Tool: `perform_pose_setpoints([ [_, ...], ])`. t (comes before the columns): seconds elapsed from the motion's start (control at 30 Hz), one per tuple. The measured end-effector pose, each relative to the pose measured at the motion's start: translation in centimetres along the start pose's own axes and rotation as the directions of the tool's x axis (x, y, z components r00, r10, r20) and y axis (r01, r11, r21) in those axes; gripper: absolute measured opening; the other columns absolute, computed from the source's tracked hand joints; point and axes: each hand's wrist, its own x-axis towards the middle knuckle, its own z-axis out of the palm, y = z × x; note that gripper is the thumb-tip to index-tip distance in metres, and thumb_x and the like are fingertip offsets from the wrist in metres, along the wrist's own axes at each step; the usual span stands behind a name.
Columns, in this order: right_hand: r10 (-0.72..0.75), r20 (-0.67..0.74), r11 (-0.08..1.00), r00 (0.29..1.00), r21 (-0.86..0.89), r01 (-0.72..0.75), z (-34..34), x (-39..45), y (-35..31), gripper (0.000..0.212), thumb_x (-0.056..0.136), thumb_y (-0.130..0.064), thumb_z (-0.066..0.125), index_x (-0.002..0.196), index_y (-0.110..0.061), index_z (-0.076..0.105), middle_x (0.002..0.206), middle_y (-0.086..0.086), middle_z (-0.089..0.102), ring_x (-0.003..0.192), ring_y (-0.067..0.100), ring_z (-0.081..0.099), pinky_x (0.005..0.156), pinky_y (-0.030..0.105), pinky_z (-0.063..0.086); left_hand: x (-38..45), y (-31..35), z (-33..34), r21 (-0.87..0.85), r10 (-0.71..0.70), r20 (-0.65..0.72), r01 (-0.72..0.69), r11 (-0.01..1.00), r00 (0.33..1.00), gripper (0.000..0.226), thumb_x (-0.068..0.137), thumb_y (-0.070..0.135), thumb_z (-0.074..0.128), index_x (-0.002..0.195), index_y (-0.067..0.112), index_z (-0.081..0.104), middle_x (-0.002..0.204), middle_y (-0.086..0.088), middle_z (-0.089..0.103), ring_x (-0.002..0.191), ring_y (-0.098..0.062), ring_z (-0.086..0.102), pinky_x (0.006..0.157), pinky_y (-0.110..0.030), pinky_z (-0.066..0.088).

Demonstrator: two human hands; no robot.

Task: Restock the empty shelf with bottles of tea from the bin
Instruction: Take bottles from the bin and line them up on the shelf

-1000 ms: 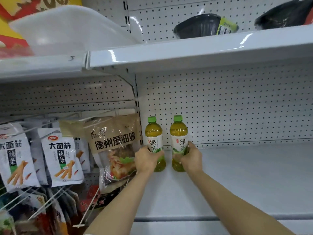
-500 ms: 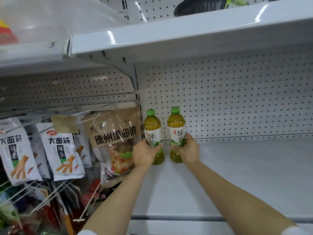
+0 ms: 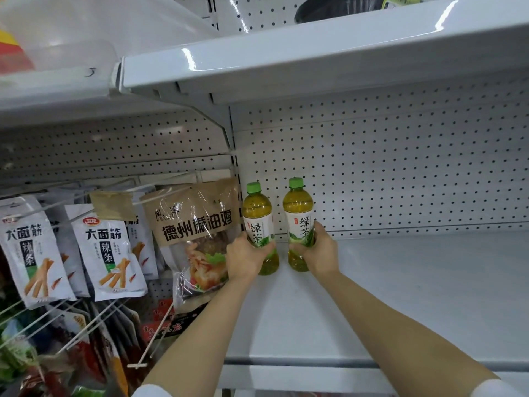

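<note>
Two green-capped bottles of green tea stand upright at the back left corner of the white shelf [image 3: 400, 296], close to the pegboard wall. My left hand [image 3: 243, 257] is wrapped around the lower part of the left bottle [image 3: 257, 213]. Around the lower part of the right bottle [image 3: 297, 209] my right hand [image 3: 320, 253] is closed. A narrow gap separates the two bottles. Both bottle bases touch or sit very near the shelf surface. The bin is out of view.
A white upper shelf [image 3: 315, 55] hangs overhead, with a black bowl [image 3: 337, 7] on it. Left of the bottles, a brown snack bag [image 3: 197, 230] and white snack packets [image 3: 107, 250] hang on wire hooks. The shelf's front lip [image 3: 286, 365] runs below my forearms.
Both hands keep their hold on the bottles at the shelf's back left. The view has tilted slightly upward, so bottles and hands sit a little lower and left in frame than before.
</note>
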Motion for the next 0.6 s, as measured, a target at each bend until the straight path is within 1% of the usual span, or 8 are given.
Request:
perform_pose_setpoints([
  [0.07,-0.004,0.005,1.0,1.0,-0.002,0.004,0.0,0.0,0.0,0.057,0.07,-0.012,0.083,0.119,-0.01,0.055,0.115,0.006,0.068,0.105,0.023,0.063,0.082,0.026,0.049,0.1,-0.1,0.0,-0.005,0.003,0.005,-0.003,1.0,1.0,0.055,0.071,0.042,0.083,0.112,0.012,0.065,0.107,-0.009,0.072,0.096,-0.025,0.068,0.077,-0.033,0.056],
  [0.17,-0.006,0.012,1.0,1.0,-0.009,0.006,-0.1,-0.1,0.0,0.061,0.07,-0.014,0.083,0.123,-0.011,0.053,0.118,0.006,0.067,0.108,0.023,0.062,0.084,0.026,0.047,0.1,-0.2,0.0,-0.004,0.009,0.002,-0.009,1.0,1.0,0.055,0.071,0.043,0.082,0.113,0.012,0.064,0.106,-0.009,0.072,0.095,-0.026,0.068,0.077,-0.034,0.056],
  [0.27,0.005,0.031,1.0,0.999,-0.028,-0.004,-0.2,-0.2,-0.2,0.065,0.072,-0.018,0.082,0.128,-0.013,0.05,0.121,0.006,0.066,0.111,0.024,0.061,0.086,0.03,0.049,0.1,-0.3,0.0,0.01,0.023,0.01,-0.023,1.0,1.0,0.058,0.071,0.045,0.082,0.115,0.012,0.063,0.107,-0.01,0.072,0.096,-0.027,0.068,0.077,-0.036,0.057],
  [0.4,0.026,0.037,0.996,0.999,-0.086,-0.023,-0.6,-0.4,-0.5,0.062,0.075,-0.024,0.08,0.127,-0.013,0.05,0.122,0.006,0.065,0.112,0.025,0.061,0.089,0.035,0.051,0.1,-0.6,-0.3,0.037,0.017,0.061,-0.02,0.999,0.998,0.064,0.072,0.05,0.079,0.12,0.013,0.059,0.111,-0.01,0.07,0.101,-0.028,0.066,0.08,-0.038,0.057],
  [0.5,0.009,0.024,0.991,1.0,-0.133,-0.006,-1.1,-0.6,-0.8,0.06,0.076,-0.027,0.079,0.127,-0.013,0.05,0.123,0.007,0.063,0.111,0.026,0.06,0.087,0.038,0.053,0.2,-0.9,-1.1,0.131,0.049,0.135,-0.067,0.989,0.99,0.072,0.073,0.059,0.075,0.126,0.016,0.053,0.113,-0.009,0.069,0.101,-0.028,0.066,0.08,-0.042,0.058],
  [0.6,-0.018,-0.006,0.97,1.0,-0.241,0.016,-1.9,-1.2,-1.8,0.069,0.078,-0.031,0.077,0.136,-0.012,0.045,0.129,0.01,0.057,0.117,0.028,0.055,0.089,0.04,0.051,0.1,-1.4,-2.9,0.233,0.105,0.209,-0.154,0.96,0.972,0.078,0.076,0.06,0.071,0.135,0.016,0.044,0.117,-0.008,0.067,0.101,-0.027,0.066,0.081,-0.04,0.058],
])
